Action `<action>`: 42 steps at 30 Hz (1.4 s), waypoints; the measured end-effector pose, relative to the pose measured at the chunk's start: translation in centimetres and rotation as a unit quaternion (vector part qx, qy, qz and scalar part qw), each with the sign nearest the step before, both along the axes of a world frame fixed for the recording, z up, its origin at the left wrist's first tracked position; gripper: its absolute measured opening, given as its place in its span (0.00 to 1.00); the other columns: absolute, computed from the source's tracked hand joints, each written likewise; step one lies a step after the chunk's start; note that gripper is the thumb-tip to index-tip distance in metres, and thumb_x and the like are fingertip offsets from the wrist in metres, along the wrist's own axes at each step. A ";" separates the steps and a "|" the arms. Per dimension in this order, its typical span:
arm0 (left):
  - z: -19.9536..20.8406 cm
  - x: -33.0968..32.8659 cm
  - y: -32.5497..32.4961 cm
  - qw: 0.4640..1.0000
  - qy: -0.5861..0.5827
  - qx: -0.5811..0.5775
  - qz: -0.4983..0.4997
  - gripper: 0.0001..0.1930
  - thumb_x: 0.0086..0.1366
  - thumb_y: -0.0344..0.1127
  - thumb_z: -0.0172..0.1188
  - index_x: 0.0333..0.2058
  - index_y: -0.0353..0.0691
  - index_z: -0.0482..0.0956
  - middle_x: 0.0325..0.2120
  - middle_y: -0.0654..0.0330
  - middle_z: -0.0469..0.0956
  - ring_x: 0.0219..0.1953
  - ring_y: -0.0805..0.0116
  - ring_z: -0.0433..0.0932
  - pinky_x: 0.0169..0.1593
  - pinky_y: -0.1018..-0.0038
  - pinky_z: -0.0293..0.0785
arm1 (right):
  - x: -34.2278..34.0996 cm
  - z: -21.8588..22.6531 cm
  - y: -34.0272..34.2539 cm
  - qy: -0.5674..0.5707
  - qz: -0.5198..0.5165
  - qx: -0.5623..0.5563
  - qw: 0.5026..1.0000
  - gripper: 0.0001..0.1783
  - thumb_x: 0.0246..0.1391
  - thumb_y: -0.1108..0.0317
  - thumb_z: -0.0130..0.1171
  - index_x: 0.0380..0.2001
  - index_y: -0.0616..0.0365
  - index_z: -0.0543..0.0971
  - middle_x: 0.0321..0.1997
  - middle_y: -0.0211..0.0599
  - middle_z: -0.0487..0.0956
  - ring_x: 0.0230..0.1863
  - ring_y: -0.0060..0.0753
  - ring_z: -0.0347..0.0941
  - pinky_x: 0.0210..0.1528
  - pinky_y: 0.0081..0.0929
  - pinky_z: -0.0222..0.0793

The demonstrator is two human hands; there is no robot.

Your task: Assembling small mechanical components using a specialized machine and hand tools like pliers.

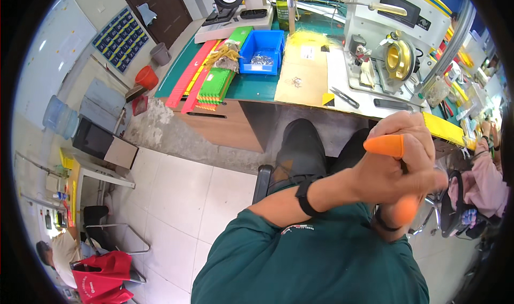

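Note:
My left hand (367, 175) and my right hand (409, 126) are pressed together in front of my chest, right of my lap. Their fingers are bent and overlap, so anything between the palms is hidden. One orange finger cot (384, 145) points left at the top of the clasp. A second orange finger cot (406, 211) hangs below, smeared by motion. Just beyond the hands, at the bench edge, lie black thread snips (345, 97), a black-handled tool (392, 105) and a yellow ridged strip (443, 128).
On the green bench (256, 87) stands a blue bin (262, 51) of small metal parts, beside red and green ridged trays (216, 84). A brown board (302, 71) holds fine yellow wires. A machine with a yellow spool (399, 59) stands behind. Another person (484, 181) sits at right.

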State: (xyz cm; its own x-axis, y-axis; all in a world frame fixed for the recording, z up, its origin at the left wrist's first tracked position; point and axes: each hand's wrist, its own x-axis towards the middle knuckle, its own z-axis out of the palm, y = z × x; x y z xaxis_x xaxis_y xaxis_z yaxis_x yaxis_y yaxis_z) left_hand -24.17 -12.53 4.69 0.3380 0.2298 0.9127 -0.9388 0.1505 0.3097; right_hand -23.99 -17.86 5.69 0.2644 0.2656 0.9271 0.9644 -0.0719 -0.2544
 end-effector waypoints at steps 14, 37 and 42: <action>-2.7 1.2 1.4 0.998 -0.021 0.043 -0.037 0.07 0.68 0.37 0.67 0.35 0.41 0.81 0.33 0.61 0.81 0.35 0.63 0.78 0.43 0.63 0.73 | -1.5 -0.1 -0.3 0.170 0.088 0.030 0.981 0.40 0.74 0.39 0.40 0.46 0.71 0.83 0.43 0.46 0.83 0.42 0.37 0.76 0.47 0.32 0.67; 1.7 1.1 -9.1 0.660 -0.399 -0.241 -0.589 0.05 0.69 0.32 0.67 0.35 0.42 0.79 0.31 0.60 0.78 0.32 0.62 0.75 0.34 0.70 0.74 | -3.6 2.0 -3.2 0.267 0.297 0.107 0.910 0.33 0.71 0.47 0.51 0.54 0.75 0.76 0.35 0.52 0.81 0.36 0.45 0.80 0.43 0.38 0.77; 1.9 1.7 -10.9 0.396 -0.399 -0.362 -0.743 0.08 0.73 0.37 0.63 0.38 0.39 0.79 0.34 0.59 0.78 0.35 0.65 0.77 0.37 0.74 0.77 | -0.9 1.8 -3.5 0.211 0.398 0.116 0.885 0.33 0.53 0.56 0.77 0.51 0.72 0.76 0.25 0.35 0.74 0.27 0.34 0.70 0.34 0.31 0.70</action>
